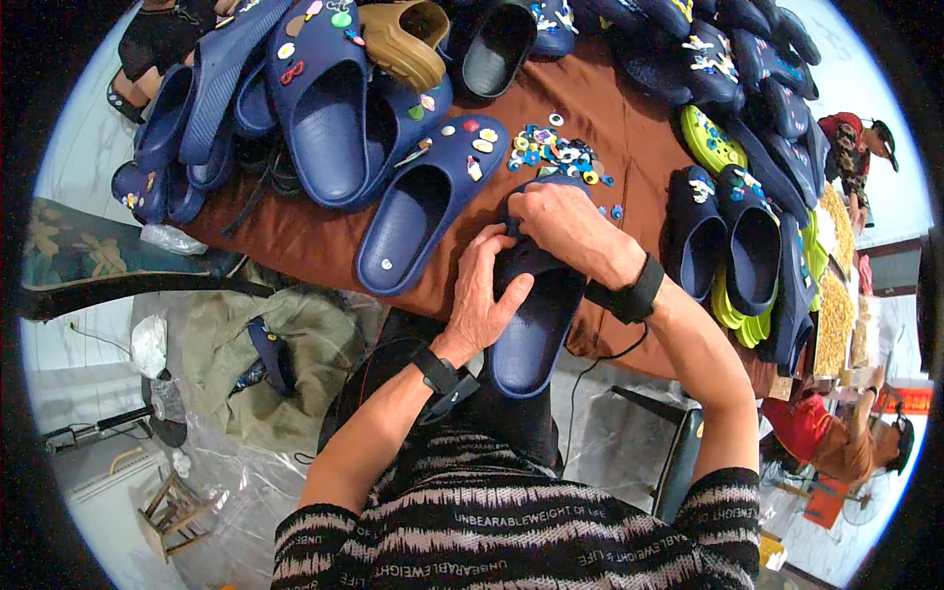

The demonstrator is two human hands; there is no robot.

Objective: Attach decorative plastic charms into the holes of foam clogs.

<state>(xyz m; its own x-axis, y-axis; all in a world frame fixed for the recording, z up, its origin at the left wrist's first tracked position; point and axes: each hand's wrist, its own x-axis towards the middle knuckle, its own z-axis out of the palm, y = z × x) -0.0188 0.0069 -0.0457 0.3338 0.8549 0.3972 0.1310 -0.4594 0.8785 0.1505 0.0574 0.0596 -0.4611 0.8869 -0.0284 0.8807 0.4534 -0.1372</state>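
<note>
We see both hands on one navy clog (pixel 536 329) at the near edge of the brown-clothed table (pixel 610 128). The left hand (pixel 482 295) clasps its side, fingers closed on the rim. The right hand (pixel 560 226) presses on its toe, fingers curled together over the upper. Just beyond lies a scatter of small charms (pixel 556 152); another navy clog (pixel 423 211) sits just left.

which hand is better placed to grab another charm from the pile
Probably the right hand: it sits on the toe of the navy clog, right next to the charm pile. The left hand grips the clog's side, farther away.
</note>
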